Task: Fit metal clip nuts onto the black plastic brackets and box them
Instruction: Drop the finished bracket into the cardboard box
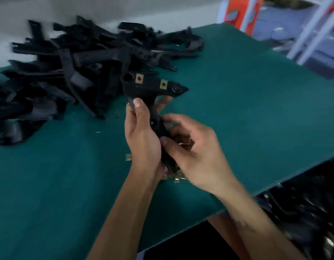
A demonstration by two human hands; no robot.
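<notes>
Above the green table [237, 91], bracket [153, 91] gripped in left hand [141, 136]; right hand [192, 152], fingers curled at its stem, best seating next clip nut [184, 144] squarely.

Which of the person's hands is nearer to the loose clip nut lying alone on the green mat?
Left. The left hand is just right of the loose clip nut; the right hand lies farther right, beyond the held bracket.

Black bracket [153, 102], brass-yellow clip nuts [139, 78], dark green table [256, 109].
</notes>
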